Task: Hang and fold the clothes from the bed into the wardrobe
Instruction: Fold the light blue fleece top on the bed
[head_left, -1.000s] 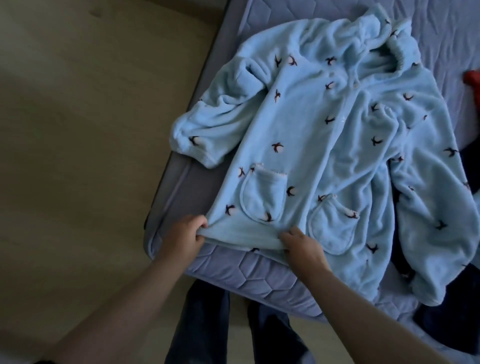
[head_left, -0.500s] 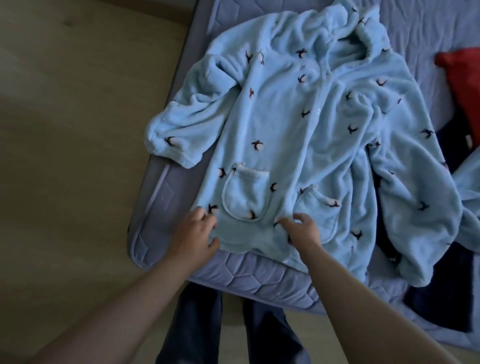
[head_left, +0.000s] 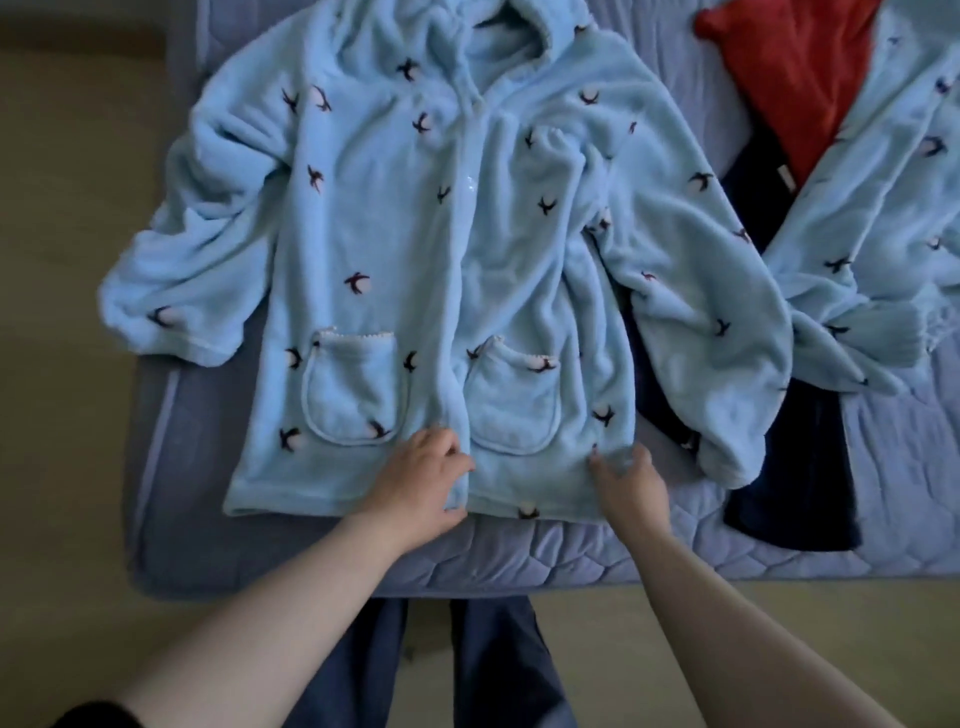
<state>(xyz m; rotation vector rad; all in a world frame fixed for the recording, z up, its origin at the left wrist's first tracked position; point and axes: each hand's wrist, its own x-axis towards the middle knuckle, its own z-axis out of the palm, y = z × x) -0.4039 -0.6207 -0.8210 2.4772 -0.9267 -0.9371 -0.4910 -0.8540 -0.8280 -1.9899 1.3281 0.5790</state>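
a bed (head_left: 571, 551) with a quilted grey-blue cover fills the upper view, and a pale floor (head_left: 67, 467) lies to the left and in front of it. a light blue fleece jacket (head_left: 395, 223) with small dark bird figures is spread on the bed, front side up. its hood (head_left: 467, 31) is cut off by the top of the frame. its right sleeve (head_left: 727, 322) covers part of a dark navy garment (head_left: 795, 499), so the shape of that garment is hard to make out. a red garment (head_left: 795, 67) and a second light blue fleece piece (head_left: 893, 218) lie further right, both cut off by the frame.

two patch pockets (head_left: 353, 395) sit low on the jacket front and lie flat; their inside is not visible.

the left hand (head_left: 421, 478) rests on the hem at the front opening, its fingers relaxed and a little bent. the right hand (head_left: 631, 486) is at the hem's right corner, thumb and fingers apart on the fleece; i cannot tell if it pinches the cloth.

the hem lies near the front edge of the bed, with a strip of bare cover between. the left cuff (head_left: 156, 317) reaches the bed's left side. the person's dark blue trousers (head_left: 488, 665) stand just beside the bed.
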